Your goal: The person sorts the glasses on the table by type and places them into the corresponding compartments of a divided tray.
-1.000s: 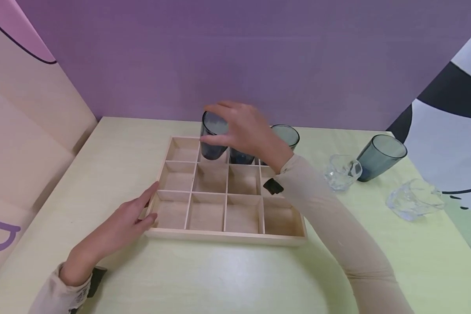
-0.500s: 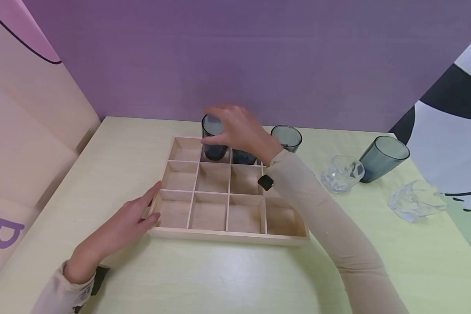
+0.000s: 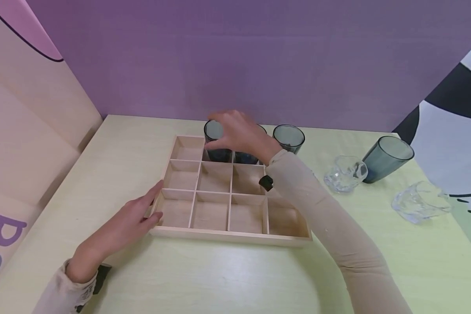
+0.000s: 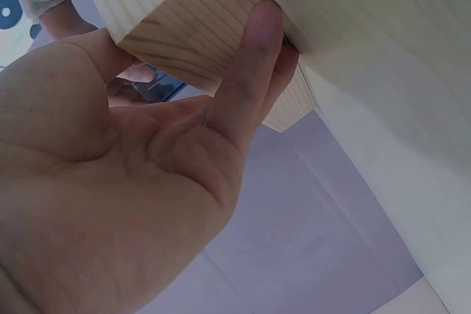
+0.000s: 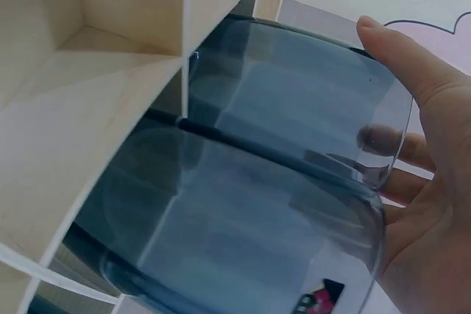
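Our right hand [image 3: 241, 137] pinches a dark glass [image 3: 213, 131] in the back row of the wooden tray [image 3: 231, 235], second compartment from left; our left hand [image 3: 125, 220], spread, touches the tray's left side; beneath we have a pale tabletop [image 3: 227, 279], behind it a purple wall [image 3: 259, 61]

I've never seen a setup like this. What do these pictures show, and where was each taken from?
There is no machine, just a person's two bare hands. The wide picture comes from a camera on the head; the close ones come from cameras on each wrist. On the table lies a wooden tray divided into compartments. The left hand touches its left side, while the right hand holds a dark glass at the back row. A second dark glass is beside it; a third dark glass is farther right, its base hidden. To the tray's right are a fourth dark glass and two clear glasses.
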A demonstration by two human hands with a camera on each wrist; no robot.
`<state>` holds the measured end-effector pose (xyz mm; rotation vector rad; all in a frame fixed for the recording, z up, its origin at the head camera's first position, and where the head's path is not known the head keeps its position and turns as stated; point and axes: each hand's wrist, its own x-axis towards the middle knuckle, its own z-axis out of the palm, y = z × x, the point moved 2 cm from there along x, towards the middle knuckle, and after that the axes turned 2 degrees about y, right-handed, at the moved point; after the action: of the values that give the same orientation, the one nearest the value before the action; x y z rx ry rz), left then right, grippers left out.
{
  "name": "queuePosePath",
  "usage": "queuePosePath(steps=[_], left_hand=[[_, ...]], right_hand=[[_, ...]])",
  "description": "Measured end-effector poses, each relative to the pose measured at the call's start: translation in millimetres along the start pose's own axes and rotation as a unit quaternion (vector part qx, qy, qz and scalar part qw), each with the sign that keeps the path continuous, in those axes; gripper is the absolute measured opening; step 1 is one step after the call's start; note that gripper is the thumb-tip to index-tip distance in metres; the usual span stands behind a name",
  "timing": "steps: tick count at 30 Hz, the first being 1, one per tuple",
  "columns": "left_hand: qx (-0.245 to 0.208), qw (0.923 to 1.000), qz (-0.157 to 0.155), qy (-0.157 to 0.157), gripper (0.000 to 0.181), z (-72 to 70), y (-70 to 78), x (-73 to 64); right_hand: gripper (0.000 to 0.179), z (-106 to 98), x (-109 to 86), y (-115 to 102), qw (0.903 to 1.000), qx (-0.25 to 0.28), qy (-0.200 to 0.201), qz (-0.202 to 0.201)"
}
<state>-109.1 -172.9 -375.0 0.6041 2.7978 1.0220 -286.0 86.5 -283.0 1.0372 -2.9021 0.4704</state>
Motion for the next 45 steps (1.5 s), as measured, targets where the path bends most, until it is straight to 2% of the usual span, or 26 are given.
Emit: queuePosePath(steps=[9, 14, 22, 34, 37, 45], left_hand=[[0.0, 1.0, 0.001, -0.001, 0.073, -1.3, 1.1, -2.4], [0.007, 1.0, -0.004, -0.001, 0.073, -2.1, 0.0, -2.8], [0.003, 0.9998, -0.016, -0.01, 0.074, -3.7, 0.6, -2.1], [0.001, 0.9999, -0.002, -0.012, 0.074, -5.8, -2.9, -2.1], [-0.001, 0.9999, -0.005, -0.014, 0.074, -5.7, -3.1, -1.5], [0.001, 0.9998, -0.005, -0.017, 0.074, -6.9, -6.6, -0.9]], right_hand=[[0.078, 9, -2.4, 3, 1.0, 0.007, -0.005, 0.003], [0.078, 11, -1.9, 3, 0.9999, 0.016, -0.001, -0.002], [0.08, 12, 3.5, 8, 0.9993, 0.034, -0.016, 0.003], [0.083, 9, 1.5, 8, 0.999, 0.045, -0.007, -0.003], [0.08, 4, -5.5, 7, 0.9994, 0.035, 0.003, -0.007], [0.069, -4, -30.3, 2, 0.9967, -0.017, 0.064, -0.047]])
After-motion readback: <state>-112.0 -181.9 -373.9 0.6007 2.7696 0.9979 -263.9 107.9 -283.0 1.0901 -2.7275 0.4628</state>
